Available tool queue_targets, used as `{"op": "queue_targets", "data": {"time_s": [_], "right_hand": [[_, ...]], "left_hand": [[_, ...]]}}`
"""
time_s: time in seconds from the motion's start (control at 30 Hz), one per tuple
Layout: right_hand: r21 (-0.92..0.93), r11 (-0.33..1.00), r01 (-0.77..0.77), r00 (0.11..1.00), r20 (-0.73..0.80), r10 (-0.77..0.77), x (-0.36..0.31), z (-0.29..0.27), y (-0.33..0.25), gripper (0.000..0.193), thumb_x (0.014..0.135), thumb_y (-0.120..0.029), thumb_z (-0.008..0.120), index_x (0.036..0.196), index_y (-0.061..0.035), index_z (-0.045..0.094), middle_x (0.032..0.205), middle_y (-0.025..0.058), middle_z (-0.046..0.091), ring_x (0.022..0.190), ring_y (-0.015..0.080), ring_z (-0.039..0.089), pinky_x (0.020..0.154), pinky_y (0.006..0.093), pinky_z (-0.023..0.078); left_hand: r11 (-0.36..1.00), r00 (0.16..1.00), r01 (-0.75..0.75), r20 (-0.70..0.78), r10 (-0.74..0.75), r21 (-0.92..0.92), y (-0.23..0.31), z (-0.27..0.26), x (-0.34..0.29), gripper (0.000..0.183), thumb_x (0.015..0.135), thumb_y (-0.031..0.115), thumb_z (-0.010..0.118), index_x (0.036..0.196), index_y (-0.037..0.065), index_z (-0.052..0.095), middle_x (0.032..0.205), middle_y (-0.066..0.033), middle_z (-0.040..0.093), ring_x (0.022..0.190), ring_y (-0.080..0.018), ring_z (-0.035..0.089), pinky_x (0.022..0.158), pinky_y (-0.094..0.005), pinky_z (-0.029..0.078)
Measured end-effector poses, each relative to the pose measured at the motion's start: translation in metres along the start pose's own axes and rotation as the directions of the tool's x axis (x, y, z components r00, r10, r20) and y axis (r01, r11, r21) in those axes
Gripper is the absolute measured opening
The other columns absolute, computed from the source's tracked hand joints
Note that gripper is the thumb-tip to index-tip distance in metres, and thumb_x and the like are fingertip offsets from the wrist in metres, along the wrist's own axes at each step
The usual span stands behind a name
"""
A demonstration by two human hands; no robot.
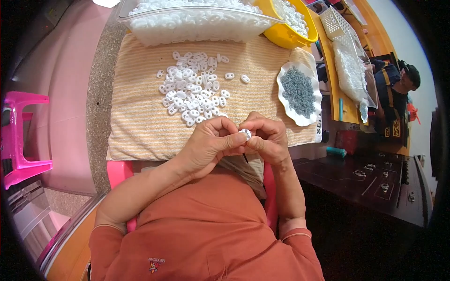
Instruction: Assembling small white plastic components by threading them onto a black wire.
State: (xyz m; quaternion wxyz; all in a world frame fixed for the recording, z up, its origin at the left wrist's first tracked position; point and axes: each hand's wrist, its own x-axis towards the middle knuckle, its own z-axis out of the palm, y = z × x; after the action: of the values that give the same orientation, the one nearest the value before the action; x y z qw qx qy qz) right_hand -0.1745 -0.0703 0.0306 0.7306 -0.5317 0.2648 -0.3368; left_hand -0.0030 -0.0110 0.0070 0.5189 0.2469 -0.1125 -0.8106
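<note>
In the head view, one small white plastic piece (245, 134) sat pinched between both hands: left hand (209, 143) and right hand (268, 137) closed tightly on it. Just beyond them lay one loose pile of white pieces (192, 89), too many to count, and one white dish of grey parts (299, 92).

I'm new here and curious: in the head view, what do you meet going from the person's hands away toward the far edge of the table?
Small white piece pinched between left hand and right hand → loose white pieces on the striped towel → clear tub of white pieces.

A pink stool (23, 136) stands at the left, a yellow bowl (286, 35) and a white basket (336, 22) beyond the towel (136, 117).
</note>
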Motion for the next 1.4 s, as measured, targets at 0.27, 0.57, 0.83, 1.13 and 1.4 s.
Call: {"op": "queue_targets", "data": {"time_s": [0.27,0.57,0.83,1.13,1.4], "right_hand": [[-0.025,0.999,0.020,1.000,0.001,-0.020,0.002,0.006,-0.002,0.027,0.082,-0.010,0.074,0.105,0.0031,0.067,0.084,0.0045,0.057,0.075,0.0093,0.053,0.063,0.0205,0.042],[-0.054,0.998,-0.030,0.999,0.041,0.032,0.002,-0.001,-0.006,0.020,0.081,-0.008,0.074,0.095,0.0023,0.064,0.092,0.0052,0.056,0.081,0.0100,0.052,0.068,0.0216,0.042],[-0.116,0.993,-0.020,0.999,-0.043,0.015,0.003,-0.003,-0.016,0.014,0.083,-0.002,0.070,0.094,0.0024,0.062,0.094,0.0089,0.059,0.085,0.0122,0.057,0.073,0.0242,0.047],[-0.597,0.796,0.104,0.854,-0.357,-0.379,0.018,-0.024,-0.051,0.022,0.089,-0.004,0.065,0.109,0.0027,0.061,0.085,0.0040,0.063,0.072,0.0083,0.060,0.065,0.0230,0.053],[-0.881,0.364,0.301,0.514,-0.172,-0.840,0.050,-0.034,-0.098,0.015,0.091,-0.008,0.065,0.103,0.0005,0.064,0.081,0.0045,0.062,0.067,0.0076,0.059,0.056,0.0215,0.051]], "left_hand": [[0.999,1.000,-0.026,-0.005,0.026,0.018,-0.001,-0.001,0.001,0.013,0.086,0.011,0.071,0.086,0.007,0.058,0.084,-0.0018,0.063,0.077,-0.0111,0.064,0.068,-0.0244,0.056],[0.997,0.999,0.036,-0.010,-0.035,0.064,0.005,-0.001,0.001,0.014,0.086,0.014,0.072,0.087,0.007,0.059,0.085,-0.0018,0.063,0.076,-0.0110,0.063,0.068,-0.0253,0.054],[0.997,0.998,0.065,-0.002,-0.065,0.043,0.008,-0.003,0.000,0.011,0.090,0.013,0.065,0.092,0.005,0.058,0.095,-0.0084,0.064,0.079,-0.0137,0.064,0.076,-0.0317,0.059],[0.996,0.996,0.062,-0.064,-0.058,0.070,0.010,-0.001,0.002,0.009,0.091,0.012,0.064,0.093,0.005,0.060,0.101,-0.0088,0.066,0.079,-0.0117,0.064,0.073,-0.0267,0.057],[0.996,0.997,0.053,-0.066,-0.048,0.070,0.008,0.001,0.001,0.009,0.090,0.012,0.065,0.093,0.004,0.061,0.097,-0.0074,0.067,0.077,-0.0120,0.064,0.070,-0.0255,0.057]]}}
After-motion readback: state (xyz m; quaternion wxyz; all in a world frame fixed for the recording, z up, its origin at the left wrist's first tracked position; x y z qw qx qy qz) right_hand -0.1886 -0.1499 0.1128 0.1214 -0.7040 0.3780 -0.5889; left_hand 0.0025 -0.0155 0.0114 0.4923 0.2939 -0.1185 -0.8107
